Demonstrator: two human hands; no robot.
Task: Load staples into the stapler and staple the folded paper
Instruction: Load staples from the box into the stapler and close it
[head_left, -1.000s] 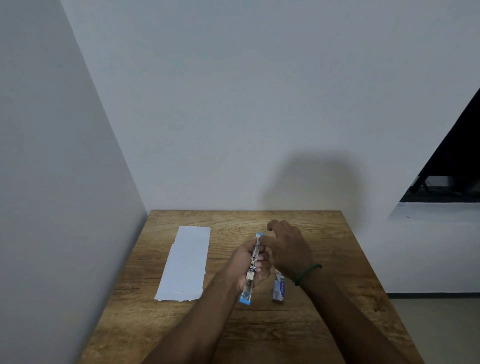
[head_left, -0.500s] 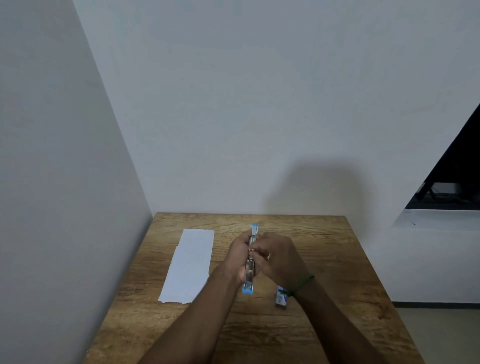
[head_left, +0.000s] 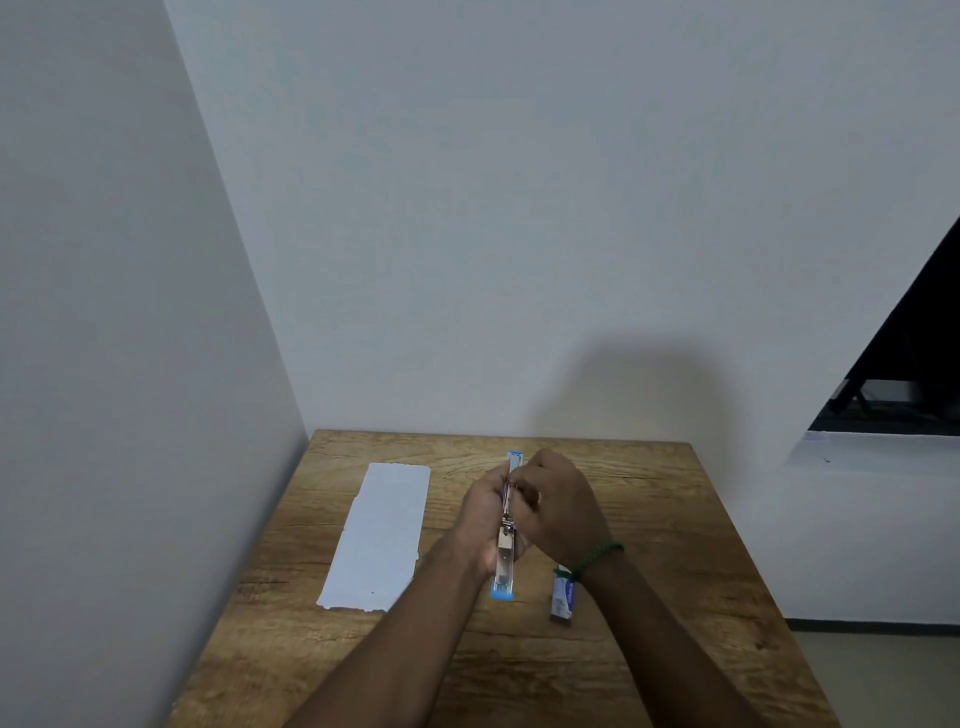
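Left hand wrapped round the stapler, held above the middle of the table, long axis pointing away. Right hand arches over from the right, fingers curled, pinching at its metal channel (staples in fingers? can't tell). Folded paper lies flat to the left; staple box lies under the right wrist.

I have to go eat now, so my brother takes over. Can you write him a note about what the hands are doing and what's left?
Left hand: grips the stapler, which is opened out long.
Right hand: fingers curled onto the stapler's middle; whether they hold staples is hidden.
Folded paper: flat on the table, left of the hands, untouched.
Staple box: on the table under the right wrist.
Done: stapler opened.
Left: finish loading, close it, staple the paper.
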